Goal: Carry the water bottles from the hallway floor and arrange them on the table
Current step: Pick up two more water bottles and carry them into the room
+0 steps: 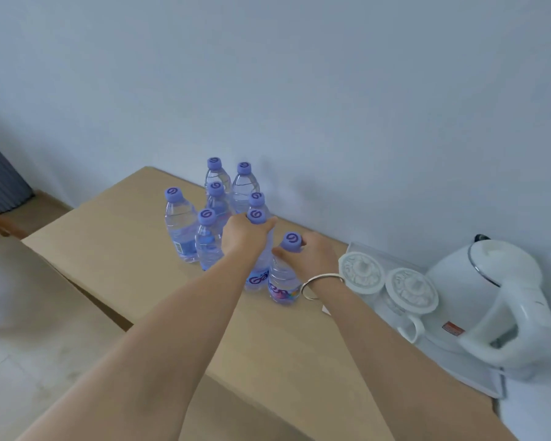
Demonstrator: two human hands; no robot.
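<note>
**Mei:** Eight water bottles (180, 229) by my count, all upright on the bench (115, 259), bunched near the wall. Why so tight?

**Tom:** My guess is it saves room. Just right of the right hand (312, 254) sit a white tray (477, 374) with two lidded cups (361, 272) and a kettle (490, 300), so the free space lies to the left of both hands.

**Mei:** What is each hand doing?

**Tom:** The left hand (244, 235) is wrapped round the neck of one bottle (257, 278), fingers curled just under its purple cap. The right hand grips the neck of the nearest bottle (282, 286), thumb and fingers closed below the cap. A bangle (318, 284) rides on that wrist.

**Mei:** Are those two standing on the bench or hanging above it?

**Tom:** Their bases look down on the surface, touching or nearly touching each other, but I cannot say whether any weight is on the bench. Holding by the neck makes sense: the body is soft plastic, the neck is stiff, and it keeps each bottle vertical while it is set beside the rest.

**Mei:** And the other six?

**Tom:** Beyond and left of the left hand, standing free, none touched. I judge the arranging well along, though the hallway floor is out of view.
</note>
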